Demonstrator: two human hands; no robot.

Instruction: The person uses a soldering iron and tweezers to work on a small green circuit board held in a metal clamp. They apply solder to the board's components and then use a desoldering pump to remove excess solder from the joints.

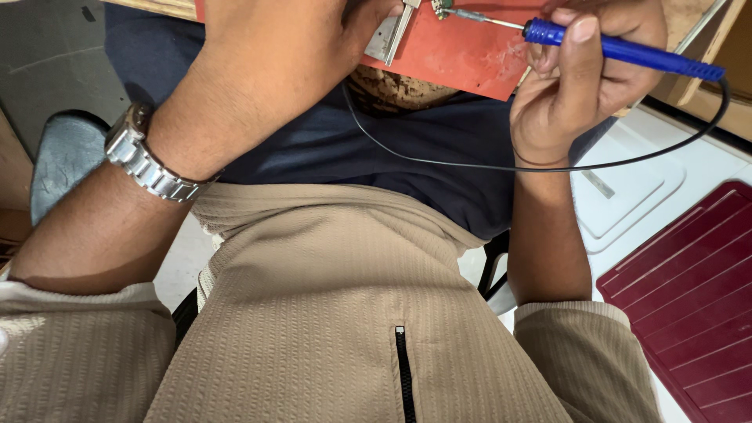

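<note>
My right hand (580, 74) grips a blue-handled soldering iron (619, 48) like a pen; its metal tip (478, 17) points left at a small green circuit piece (441, 8) at the top edge. The iron's black cord (439, 157) loops down across my lap. My left hand (266, 63), with a steel wristwatch (149, 157) on its wrist, reaches up to a small metal tool or bracket (392, 35) lying on a red mat (462, 51). Its fingertips are cut off by the frame.
The red mat lies on a wooden bench edge (689, 16) above my lap. To the right on the floor stand a white plastic lid (634, 188) and a dark red ribbed panel (689, 290). A dark stool seat (66, 157) shows at left.
</note>
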